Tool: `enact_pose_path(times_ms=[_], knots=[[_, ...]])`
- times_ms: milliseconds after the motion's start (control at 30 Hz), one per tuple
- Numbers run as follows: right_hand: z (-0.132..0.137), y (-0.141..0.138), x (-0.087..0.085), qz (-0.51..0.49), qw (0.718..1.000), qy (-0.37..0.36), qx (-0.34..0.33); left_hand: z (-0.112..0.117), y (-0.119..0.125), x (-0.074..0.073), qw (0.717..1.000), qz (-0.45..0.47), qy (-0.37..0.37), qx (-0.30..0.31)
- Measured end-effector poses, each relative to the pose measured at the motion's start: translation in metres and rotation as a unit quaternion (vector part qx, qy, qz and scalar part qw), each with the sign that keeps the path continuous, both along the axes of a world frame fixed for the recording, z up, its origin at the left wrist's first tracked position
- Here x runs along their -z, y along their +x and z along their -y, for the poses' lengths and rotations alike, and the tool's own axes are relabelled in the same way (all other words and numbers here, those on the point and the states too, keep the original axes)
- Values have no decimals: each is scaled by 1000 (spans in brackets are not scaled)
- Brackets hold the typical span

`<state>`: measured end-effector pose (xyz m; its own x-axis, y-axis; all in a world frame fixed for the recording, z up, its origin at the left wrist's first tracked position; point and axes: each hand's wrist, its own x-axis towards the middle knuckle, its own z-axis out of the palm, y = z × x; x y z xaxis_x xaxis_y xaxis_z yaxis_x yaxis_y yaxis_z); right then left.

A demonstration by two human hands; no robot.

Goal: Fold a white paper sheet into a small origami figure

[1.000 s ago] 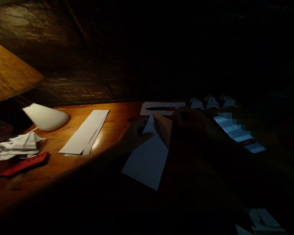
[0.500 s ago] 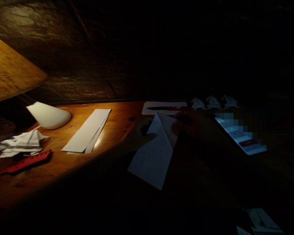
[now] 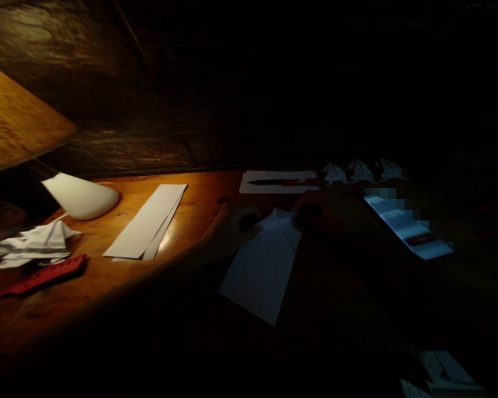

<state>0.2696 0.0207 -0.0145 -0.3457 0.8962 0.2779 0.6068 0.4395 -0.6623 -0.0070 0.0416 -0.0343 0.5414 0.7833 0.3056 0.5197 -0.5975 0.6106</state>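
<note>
A sheet of white paper (image 3: 262, 276), partly folded at its far end, slants across the dark middle of the table. My left hand (image 3: 236, 226) pinches its upper left edge between thumb and fingers. At the upper right corner my right hand (image 3: 315, 213) grips the same paper, though deep shadow hides most of its fingers. Between the two hands the far end rises to a small peak. Just beyond lies a knife (image 3: 282, 182) with a dark blade and red handle, on a stack of white paper (image 3: 253, 189).
White paper strips (image 3: 147, 221) lie to the left, by a lamp (image 3: 81, 196), a crumpled folded paper (image 3: 39, 243) and a red slotted object (image 3: 45, 275). Three folded paper figures (image 3: 361, 171) stand at the back right. A lit phone (image 3: 406, 224) lies below them.
The paper's pointed far tip has come down towards me and its folded flap has changed shape between my hands. Both hands remain on the paper.
</note>
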Motion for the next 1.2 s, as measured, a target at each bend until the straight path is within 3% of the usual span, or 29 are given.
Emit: enact_pose_path(times_ms=[200, 600, 833, 1200], knots=[[-5, 2, 12, -56, 992, 11, -116, 3, 2, -2, 988, -9, 83, 129], [-13, 7, 25, 1, 989, 38, -141, 4, 3, 4, 961, -86, 144, 219], [-9, 4, 15, 20, 993, 36, -107, 5, 2, 6, 956, -74, 138, 249], [-9, 7, 23, 69, 995, 68, -32, 34, 9, -9, 962, -114, 107, 222]])
